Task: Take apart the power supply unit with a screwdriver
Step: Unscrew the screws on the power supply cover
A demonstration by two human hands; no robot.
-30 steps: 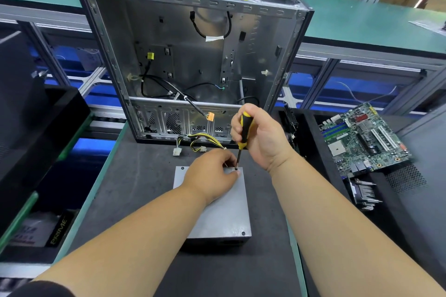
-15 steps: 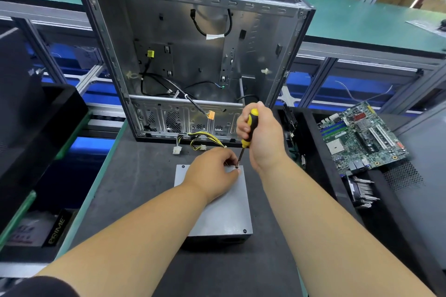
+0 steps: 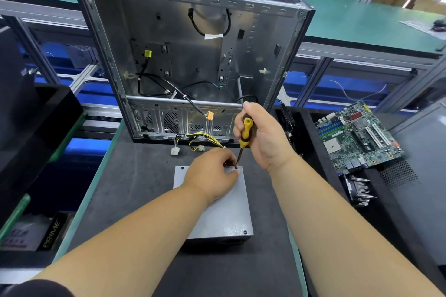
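Note:
A grey metal power supply unit (image 3: 225, 214) lies flat on the dark mat, its yellow and black cable bundle (image 3: 204, 138) trailing toward the case. My right hand (image 3: 264, 138) grips a screwdriver (image 3: 245, 132) with a yellow and black handle, held nearly upright. Its tip sits at the unit's far right corner. My left hand (image 3: 212, 176) rests on the unit's far end, with curled fingers pinching at the screwdriver's tip. The screw itself is hidden by those fingers. Another screw (image 3: 245, 232) shows at the near right corner.
An open, gutted computer case (image 3: 193, 55) stands upright just behind the unit. A green motherboard (image 3: 357, 137) and a finned heatsink (image 3: 357, 190) lie on a black tray to the right. Black trays (image 3: 36, 128) stand at left, and a box marked PRIME (image 3: 33, 231) at lower left.
My right hand has turned and shifted slightly on the screwdriver handle. The tip stays at the same corner, and my left hand has not moved.

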